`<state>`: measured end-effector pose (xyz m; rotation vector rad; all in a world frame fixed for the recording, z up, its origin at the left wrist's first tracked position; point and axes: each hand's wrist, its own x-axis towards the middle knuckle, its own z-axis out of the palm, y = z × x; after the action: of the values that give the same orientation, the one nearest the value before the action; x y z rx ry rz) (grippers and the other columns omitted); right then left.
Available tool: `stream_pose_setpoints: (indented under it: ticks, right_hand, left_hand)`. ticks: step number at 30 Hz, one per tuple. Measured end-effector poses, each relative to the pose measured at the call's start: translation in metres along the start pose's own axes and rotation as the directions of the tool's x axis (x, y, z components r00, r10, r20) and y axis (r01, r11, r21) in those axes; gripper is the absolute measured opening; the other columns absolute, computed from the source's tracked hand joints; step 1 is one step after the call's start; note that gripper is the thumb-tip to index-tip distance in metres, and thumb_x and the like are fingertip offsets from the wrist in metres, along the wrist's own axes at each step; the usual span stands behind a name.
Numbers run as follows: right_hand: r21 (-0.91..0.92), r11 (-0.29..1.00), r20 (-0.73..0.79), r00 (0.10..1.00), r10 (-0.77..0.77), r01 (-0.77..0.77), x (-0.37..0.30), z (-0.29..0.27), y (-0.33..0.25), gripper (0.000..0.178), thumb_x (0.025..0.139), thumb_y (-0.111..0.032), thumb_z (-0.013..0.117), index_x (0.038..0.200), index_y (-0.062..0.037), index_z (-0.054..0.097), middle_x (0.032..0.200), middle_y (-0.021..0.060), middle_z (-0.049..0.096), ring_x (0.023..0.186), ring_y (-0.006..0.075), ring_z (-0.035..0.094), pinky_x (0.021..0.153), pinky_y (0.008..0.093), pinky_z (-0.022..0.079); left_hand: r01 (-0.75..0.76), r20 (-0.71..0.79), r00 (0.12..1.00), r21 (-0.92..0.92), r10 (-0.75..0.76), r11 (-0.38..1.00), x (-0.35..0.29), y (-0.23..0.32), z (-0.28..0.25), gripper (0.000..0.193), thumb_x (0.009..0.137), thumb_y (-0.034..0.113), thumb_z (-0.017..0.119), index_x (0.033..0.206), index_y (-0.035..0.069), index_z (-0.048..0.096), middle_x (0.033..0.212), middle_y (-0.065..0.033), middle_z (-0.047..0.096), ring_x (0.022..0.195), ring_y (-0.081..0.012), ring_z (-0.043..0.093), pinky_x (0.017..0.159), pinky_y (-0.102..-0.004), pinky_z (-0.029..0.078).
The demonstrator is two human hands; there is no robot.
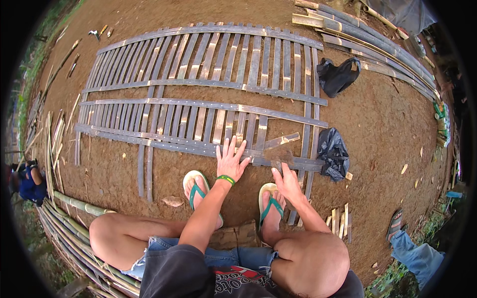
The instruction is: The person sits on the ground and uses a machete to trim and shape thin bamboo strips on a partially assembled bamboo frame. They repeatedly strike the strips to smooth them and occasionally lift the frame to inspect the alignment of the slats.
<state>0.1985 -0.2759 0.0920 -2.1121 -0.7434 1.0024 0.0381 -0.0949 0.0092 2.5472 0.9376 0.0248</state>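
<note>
A lattice panel (198,145) of dark bamboo strips with pale joints lies on the ground in front of me. My left hand (232,160) rests flat on its near rail, fingers spread across the strip ends; a green-yellow band circles the wrist. To the right, my right hand (288,185) is closed around the handle of a hammer. The hammer's broad brown head (279,155) is over the near rail, slightly blurred; whether it touches cannot be told. Just beyond it, a loose short bamboo slat (282,141) lies slanted across the gap at the panel's right end.
A second lattice panel (203,83) lies beyond. Black plastic bags (339,77) (333,155) sit at the right. Bamboo lengths are stacked far right (367,37) and lower left (87,238). Short offcuts (339,222) lie near my right knee. Another person's jeans leg (416,256) shows at right.
</note>
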Motion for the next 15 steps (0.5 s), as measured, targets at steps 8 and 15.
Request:
stream_pose_setpoints:
  ticks: [8,15]
  right_hand:
    - [-0.126,0.987,-0.002,0.995,-0.099,0.098,0.011,0.002,0.001,0.038,0.103,-0.025,0.062,0.128,0.0037,0.062,0.111,0.0326,0.070,0.107,0.0519,0.066,0.092,0.0527,0.053]
    - [-0.155,0.968,-0.089,0.973,-0.213,0.198,0.003,0.000,-0.008,0.035,0.102,-0.025,0.062,0.128,-0.0026,0.066,0.114,0.0290,0.070,0.100,0.0509,0.068,0.087,0.0535,0.056]
  left_hand:
    - [-0.005,0.046,0.999,0.027,0.003,1.000,0.001,0.002,0.001,0.069,0.102,0.055,0.055,0.163,0.030,0.038,0.173,-0.0102,0.023,0.160,-0.0365,0.018,0.127,-0.0634,0.011]
    - [0.003,0.046,0.999,0.036,-0.005,0.999,-0.001,0.002,0.001,0.069,0.101,0.055,0.056,0.163,0.030,0.037,0.173,-0.0103,0.024,0.159,-0.0364,0.018,0.127,-0.0629,0.011]
